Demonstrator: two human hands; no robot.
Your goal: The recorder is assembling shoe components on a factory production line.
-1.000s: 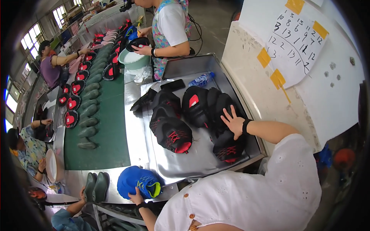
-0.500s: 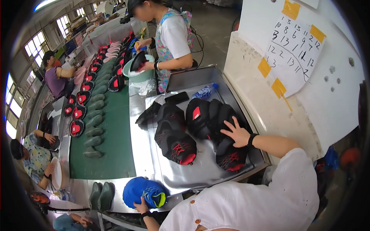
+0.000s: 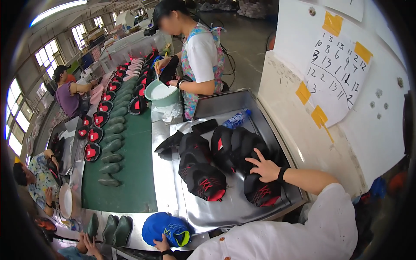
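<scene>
Downward fisheye from head height

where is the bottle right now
In the head view, the bottle lies at the far end of the metal tray, right of the phone and just beyond the black uppers.

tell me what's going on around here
The person's left hand touches a blue shoe top on a metal table, while the right hand is spread over black shoe tops in a metal tray. A co-worker holds a dark piece above a pale green bowl. Green foot shapes line a green belt.
</scene>
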